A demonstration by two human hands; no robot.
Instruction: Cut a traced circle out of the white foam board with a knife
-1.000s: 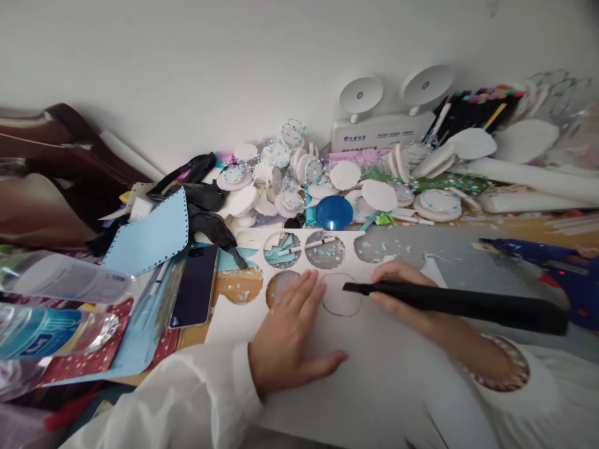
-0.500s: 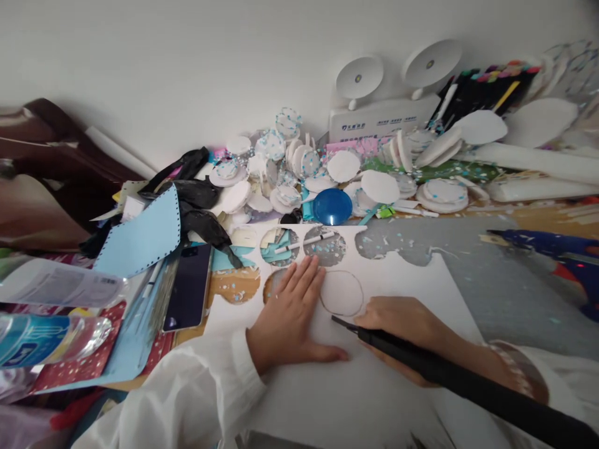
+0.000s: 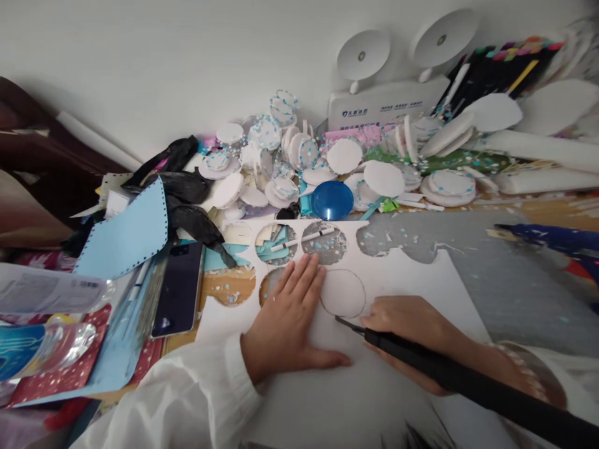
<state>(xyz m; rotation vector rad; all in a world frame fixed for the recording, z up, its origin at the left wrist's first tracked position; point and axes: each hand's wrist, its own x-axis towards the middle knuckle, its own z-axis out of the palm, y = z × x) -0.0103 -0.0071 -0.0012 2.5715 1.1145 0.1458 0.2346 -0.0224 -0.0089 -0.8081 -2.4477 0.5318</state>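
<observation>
My left hand (image 3: 292, 318) lies flat on a white board (image 3: 397, 280), fingers stretched and thumb spread out to the right. Several round holes are cut through the board along its far side, and the hand partly covers one of them. Just right of my fingertips is a circle (image 3: 344, 292) outlined by a thin brownish line, its disc still in the board. My right hand (image 3: 407, 321) grips a long black-handled knife (image 3: 421, 355). Its thin dark blade points left, with the tip at the circle's near edge; whether it touches the board I cannot tell.
White discs (image 3: 344, 156) with blue bits are heaped along the wall, beside a blue round lid (image 3: 332, 201). A phone (image 3: 178, 290) and a plastic bottle (image 3: 42, 349) lie left. A blue glue gun (image 3: 547, 240) rests right, on the grey mat (image 3: 515, 299).
The view has shifted slightly, so the surroundings sit a little differently in the picture. Both hands and the blade keep nearly the same place on the board.
</observation>
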